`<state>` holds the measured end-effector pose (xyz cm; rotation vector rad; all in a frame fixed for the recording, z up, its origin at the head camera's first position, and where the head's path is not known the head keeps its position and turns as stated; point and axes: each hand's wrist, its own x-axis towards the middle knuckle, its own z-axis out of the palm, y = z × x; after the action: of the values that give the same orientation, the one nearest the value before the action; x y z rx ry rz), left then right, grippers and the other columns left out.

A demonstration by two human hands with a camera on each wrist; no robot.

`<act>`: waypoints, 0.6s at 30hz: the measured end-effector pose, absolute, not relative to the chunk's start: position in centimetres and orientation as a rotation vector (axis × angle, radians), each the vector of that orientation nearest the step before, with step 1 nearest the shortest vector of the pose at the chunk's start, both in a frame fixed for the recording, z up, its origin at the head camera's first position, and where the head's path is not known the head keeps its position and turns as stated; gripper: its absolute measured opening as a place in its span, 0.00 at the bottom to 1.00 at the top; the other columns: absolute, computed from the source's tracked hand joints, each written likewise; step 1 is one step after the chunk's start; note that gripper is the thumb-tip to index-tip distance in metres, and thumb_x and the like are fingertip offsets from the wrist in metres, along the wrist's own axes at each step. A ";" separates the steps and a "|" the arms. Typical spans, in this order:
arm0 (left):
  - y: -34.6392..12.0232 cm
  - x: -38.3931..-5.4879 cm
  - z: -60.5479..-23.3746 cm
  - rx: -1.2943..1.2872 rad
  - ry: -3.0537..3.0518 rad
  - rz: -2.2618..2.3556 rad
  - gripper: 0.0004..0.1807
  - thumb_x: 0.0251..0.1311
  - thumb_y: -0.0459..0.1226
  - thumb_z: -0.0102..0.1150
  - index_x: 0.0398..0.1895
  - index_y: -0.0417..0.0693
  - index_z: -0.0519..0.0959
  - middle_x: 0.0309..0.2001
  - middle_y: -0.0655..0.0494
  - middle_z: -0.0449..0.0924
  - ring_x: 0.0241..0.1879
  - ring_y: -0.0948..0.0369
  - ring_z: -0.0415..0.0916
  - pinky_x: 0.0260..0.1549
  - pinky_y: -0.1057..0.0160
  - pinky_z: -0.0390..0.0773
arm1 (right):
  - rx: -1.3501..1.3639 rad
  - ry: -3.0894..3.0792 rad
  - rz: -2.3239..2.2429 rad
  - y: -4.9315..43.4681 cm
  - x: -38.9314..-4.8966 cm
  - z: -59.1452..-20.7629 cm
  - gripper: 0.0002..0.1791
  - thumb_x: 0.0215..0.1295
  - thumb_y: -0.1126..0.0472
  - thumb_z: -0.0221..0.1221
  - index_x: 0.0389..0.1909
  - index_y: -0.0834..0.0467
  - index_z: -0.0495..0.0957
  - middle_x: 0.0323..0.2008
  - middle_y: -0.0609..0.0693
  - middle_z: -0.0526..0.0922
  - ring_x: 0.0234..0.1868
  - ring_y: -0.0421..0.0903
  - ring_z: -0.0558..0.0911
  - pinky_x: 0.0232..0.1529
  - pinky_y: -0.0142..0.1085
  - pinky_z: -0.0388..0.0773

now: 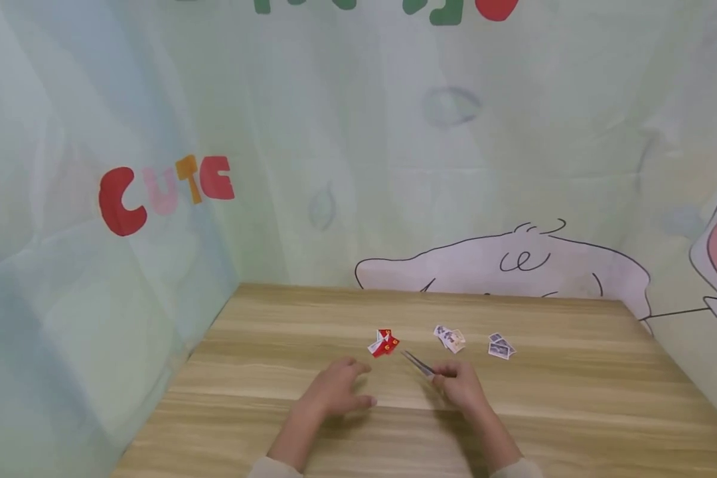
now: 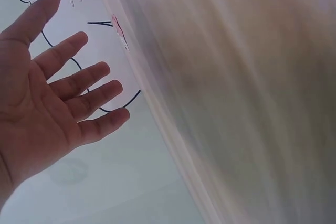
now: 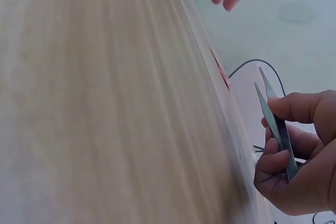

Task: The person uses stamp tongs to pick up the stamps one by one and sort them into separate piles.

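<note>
In the head view my right hand [image 1: 461,386] holds a pair of metal tweezers [image 1: 418,364] pointing up and left, toward a small pile of red and white stamps [image 1: 386,344]. The right wrist view shows thumb and fingers gripping the tweezers [image 3: 275,124]; their tips stand slightly apart with nothing between them. My left hand [image 1: 336,390] is just left of and below the red pile, holding nothing. Its fingers are spread in the left wrist view, palm [image 2: 37,103] showing. Another pile of pale stamps [image 1: 452,339] lies beyond the right hand.
A third pile of grey stamps [image 1: 500,347] lies farther right on the wooden table [image 1: 550,405]. Printed cloth [image 1: 334,166] hangs behind the table's back edge and along its sides.
</note>
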<state>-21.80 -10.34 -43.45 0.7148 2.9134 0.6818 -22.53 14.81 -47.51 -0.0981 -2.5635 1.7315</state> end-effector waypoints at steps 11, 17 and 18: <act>-9.2 -20.3 -43.2 0.720 2.897 0.752 0.31 0.49 0.47 0.67 0.55 0.43 0.74 0.55 0.42 0.70 0.53 0.46 0.68 0.49 0.44 0.69 | -0.207 -2.524 1.797 16.5 -20.8 -47.6 0.13 0.50 0.71 0.61 0.38 0.70 0.79 0.28 0.52 0.79 0.28 0.47 0.73 0.27 0.37 0.72; -8.6 -19.4 -43.2 0.711 2.871 0.797 0.31 0.48 0.47 0.67 0.55 0.43 0.74 0.54 0.42 0.70 0.52 0.46 0.69 0.48 0.44 0.70 | -0.251 -2.520 1.750 16.8 -19.7 -47.2 0.13 0.49 0.71 0.61 0.38 0.71 0.79 0.28 0.52 0.77 0.28 0.46 0.73 0.28 0.36 0.72; -8.5 -19.2 -43.2 0.713 2.873 0.796 0.31 0.48 0.47 0.67 0.56 0.43 0.74 0.54 0.42 0.70 0.52 0.46 0.69 0.48 0.44 0.70 | -0.258 -2.515 1.748 16.9 -19.5 -47.2 0.13 0.49 0.72 0.61 0.38 0.71 0.79 0.27 0.52 0.77 0.27 0.46 0.73 0.28 0.35 0.72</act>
<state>-19.23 -8.50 -43.19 0.7131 2.8733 0.7963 -19.49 16.86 -47.18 -0.2584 -2.5149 1.7480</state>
